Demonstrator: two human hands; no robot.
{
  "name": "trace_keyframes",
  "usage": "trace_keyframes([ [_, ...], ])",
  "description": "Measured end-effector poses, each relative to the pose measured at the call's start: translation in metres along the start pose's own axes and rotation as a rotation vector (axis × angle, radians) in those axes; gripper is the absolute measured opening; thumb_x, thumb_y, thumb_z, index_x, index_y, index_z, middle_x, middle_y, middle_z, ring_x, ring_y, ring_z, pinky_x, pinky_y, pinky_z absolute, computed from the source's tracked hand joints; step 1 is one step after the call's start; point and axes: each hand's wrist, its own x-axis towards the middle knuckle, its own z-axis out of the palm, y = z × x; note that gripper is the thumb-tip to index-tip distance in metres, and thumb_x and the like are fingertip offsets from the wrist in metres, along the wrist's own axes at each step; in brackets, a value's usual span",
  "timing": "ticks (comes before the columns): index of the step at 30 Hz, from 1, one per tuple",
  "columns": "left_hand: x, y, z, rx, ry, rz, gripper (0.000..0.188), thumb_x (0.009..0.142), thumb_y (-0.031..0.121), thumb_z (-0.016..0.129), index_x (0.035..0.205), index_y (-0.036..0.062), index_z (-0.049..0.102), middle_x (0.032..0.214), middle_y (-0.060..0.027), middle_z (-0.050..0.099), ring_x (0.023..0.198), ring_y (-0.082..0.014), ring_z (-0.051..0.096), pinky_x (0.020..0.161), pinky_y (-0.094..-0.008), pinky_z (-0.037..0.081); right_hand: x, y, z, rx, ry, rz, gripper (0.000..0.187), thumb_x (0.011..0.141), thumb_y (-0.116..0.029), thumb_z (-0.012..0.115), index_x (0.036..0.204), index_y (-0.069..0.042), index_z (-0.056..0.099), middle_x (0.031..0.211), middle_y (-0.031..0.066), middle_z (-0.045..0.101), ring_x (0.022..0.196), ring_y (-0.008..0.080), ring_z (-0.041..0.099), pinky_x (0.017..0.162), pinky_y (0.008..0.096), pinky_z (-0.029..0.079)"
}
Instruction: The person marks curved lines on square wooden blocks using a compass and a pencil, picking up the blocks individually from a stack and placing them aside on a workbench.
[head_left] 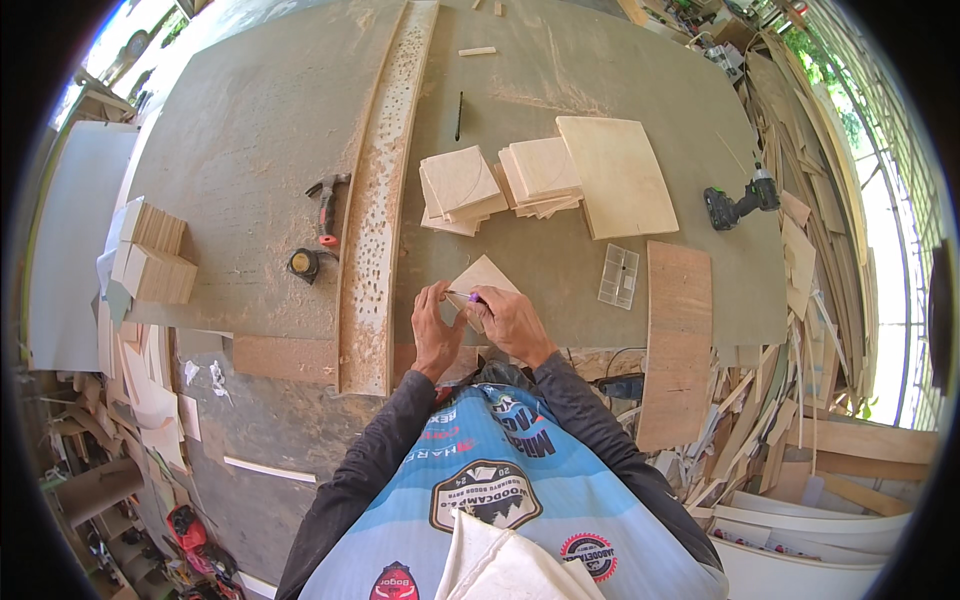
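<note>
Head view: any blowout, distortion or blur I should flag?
Head view: daylight blows out the right rim and top-left corner; the bench is evenly lit with soft shadows. Fisheye bends the strip and board edges near the rim; black vignette in the corners. Hands, left and right, and the pen are sharp.

Pale raw plywood square (482, 275), matt and smooth, purple plastic pen (468, 296), dusty grey matt tabletop (250, 130) scuffed rough, drilled wooden strip (380, 200) pitted with holes, clear glossy plastic box (619, 276), black rubber-and-metal hammer (326, 205)
</note>
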Motion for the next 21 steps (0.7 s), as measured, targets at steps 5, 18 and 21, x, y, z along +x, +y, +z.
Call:
trace_keyframes([
  [5, 0.0, 0.004, -0.001, -0.002, -0.002, -0.01, 0.059, 0.078, 0.005, 0.085, 0.132, 0.0026, 0.063, 0.114, -0.0165, 0.066, 0.11, -0.0366, 0.062, 0.098, -0.0476, 0.051, -0.001, 0.004, 0.002, 0.042, 0.005, 0.038, 0.022, 0.101, -0.013, 0.072, 0.118, 0.001, 0.07, 0.101, 0.0218, 0.076, 0.09, 0.0424, 0.075, 0.076, 0.0451, 0.059],
  [18, 0.0, 0.002, -0.002, 0.009, -0.007, -0.006, 0.063, 0.076, 0.004, 0.085, 0.134, 0.0022, 0.061, 0.113, -0.0168, 0.065, 0.111, -0.037, 0.062, 0.099, -0.0481, 0.051, 0.01, 0.008, -0.007, -0.07, -0.019, -0.02, 0.017, 0.1, -0.016, 0.074, 0.11, -0.002, 0.07, 0.096, 0.0195, 0.076, 0.084, 0.0422, 0.073, 0.071, 0.0477, 0.057],
  [21, 0.0, 0.004, -0.001, 0.001, -0.004, -0.012, 0.064, 0.076, 0.003, 0.086, 0.134, 0.0022, 0.061, 0.113, -0.0164, 0.065, 0.111, -0.0366, 0.063, 0.098, -0.0481, 0.051, 0.023, 0.02, -0.013, -0.132, -0.022, -0.141, 0.017, 0.099, -0.017, 0.075, 0.107, -0.003, 0.071, 0.092, 0.0186, 0.076, 0.082, 0.0407, 0.073, 0.069, 0.0476, 0.057],
])
